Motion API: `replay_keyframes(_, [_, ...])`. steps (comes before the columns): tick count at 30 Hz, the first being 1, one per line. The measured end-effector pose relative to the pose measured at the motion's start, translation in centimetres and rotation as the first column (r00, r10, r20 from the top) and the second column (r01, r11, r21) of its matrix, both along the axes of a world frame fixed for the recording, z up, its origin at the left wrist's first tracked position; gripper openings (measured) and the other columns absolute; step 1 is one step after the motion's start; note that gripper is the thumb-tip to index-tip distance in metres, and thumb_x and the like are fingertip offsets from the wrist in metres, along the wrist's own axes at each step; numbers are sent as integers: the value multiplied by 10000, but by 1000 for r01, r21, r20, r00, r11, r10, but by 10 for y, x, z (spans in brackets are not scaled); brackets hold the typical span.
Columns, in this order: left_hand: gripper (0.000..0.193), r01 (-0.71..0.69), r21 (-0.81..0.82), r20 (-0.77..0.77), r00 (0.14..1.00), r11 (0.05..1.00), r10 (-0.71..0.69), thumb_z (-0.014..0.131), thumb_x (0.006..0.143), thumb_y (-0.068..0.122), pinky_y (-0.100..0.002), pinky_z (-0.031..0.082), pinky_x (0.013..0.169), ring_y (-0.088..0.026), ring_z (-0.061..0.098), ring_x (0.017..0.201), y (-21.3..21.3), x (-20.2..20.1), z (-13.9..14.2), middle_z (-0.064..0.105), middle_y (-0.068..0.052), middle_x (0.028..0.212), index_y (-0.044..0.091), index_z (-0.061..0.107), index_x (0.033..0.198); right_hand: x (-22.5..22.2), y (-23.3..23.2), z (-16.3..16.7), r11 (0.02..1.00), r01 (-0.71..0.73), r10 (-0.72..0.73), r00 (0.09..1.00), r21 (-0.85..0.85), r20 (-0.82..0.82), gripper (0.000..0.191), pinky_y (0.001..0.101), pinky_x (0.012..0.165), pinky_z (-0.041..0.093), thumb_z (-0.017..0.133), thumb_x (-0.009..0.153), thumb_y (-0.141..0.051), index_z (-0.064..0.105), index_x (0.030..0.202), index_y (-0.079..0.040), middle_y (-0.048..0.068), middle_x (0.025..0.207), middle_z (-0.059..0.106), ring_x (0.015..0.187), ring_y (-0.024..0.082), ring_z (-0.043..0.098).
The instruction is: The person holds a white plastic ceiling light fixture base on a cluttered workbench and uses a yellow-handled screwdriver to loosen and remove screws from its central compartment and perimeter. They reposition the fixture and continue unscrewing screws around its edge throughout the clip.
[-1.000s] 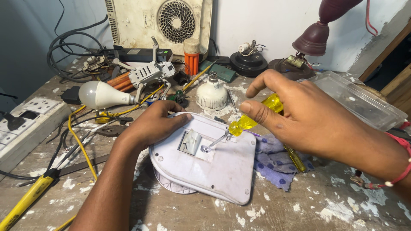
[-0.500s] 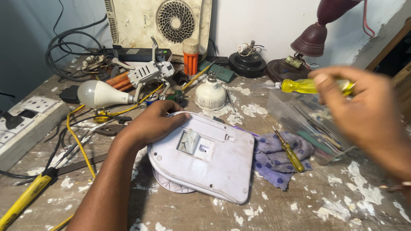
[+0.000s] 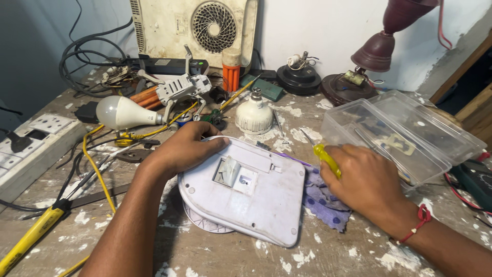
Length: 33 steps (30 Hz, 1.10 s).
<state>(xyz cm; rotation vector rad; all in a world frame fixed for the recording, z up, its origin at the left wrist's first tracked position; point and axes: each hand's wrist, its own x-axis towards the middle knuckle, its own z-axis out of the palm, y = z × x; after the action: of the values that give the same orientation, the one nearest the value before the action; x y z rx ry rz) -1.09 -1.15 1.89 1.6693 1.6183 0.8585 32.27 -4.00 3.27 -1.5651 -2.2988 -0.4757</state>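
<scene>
While the paint-spattered surface [image 3: 246, 256] fills almost the whole frame, a cream box with a round fan grille [image 3: 195, 25] stands at the top centre against the wall. A clear plastic container [image 3: 394, 136] lies open at the right, and a white power strip [image 3: 31, 149] lies at the left edge. In the middle lies a white flat device [image 3: 256, 197], back side up, with a small open compartment in it. It rests partly on a purple cloth [image 3: 323, 202]. The left hand [image 3: 179, 149] lies on the upper left corner of the device, fingers curled loosely over the edge, pressing it down. The right hand [image 3: 366, 182] is just right of the device, on the cloth, closed around the yellow handle of a screwdriver [image 3: 324, 156] whose thin blade points to the upper left. Smaller things lie behind: a white bulb [image 3: 120, 113] at the left and a bulb base [image 3: 253, 115] above the device.
</scene>
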Motion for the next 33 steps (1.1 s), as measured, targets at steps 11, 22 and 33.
replay_keyframes(11, [454, -22, 18, 21, 1000, 1000, 21, 771, 804, 383, -342, 568, 781, -191, 723, 868, -4, 4, 5, 775, -135, 975, 43, 730, 1101, -39, -6, 26, 872, -472, 427, 864, -133, -267, 205, 397, 658, 558, 718, 843, -217, 769, 1003, -99, 82, 885, 696, 753, 265, 693])
replay_keyframes(22, [432, -11, 71, -2, 1000, 997, 11, 763, 786, 338, -348, 575, 741, -199, 730, 811, 5, 5, -3, 784, -149, 918, -3, 761, 1051, -88, 17, 19, 635, -728, 743, 667, -257, -52, 173, 425, 606, 547, 758, 763, -152, 780, 934, -147, 28, 843, 731, 738, 278, 708])
replay_keyframes(33, [439, -29, 106, 19, 999, 994, 27, 793, 752, 325, -341, 578, 741, -186, 737, 805, 4, 7, -3, 776, -146, 916, 3, 752, 1048, -104, 18, 42, 598, -679, 788, 597, -426, 155, 104, 484, 572, 513, 730, 782, -142, 642, 765, -88, 56, 774, 686, 732, 328, 688])
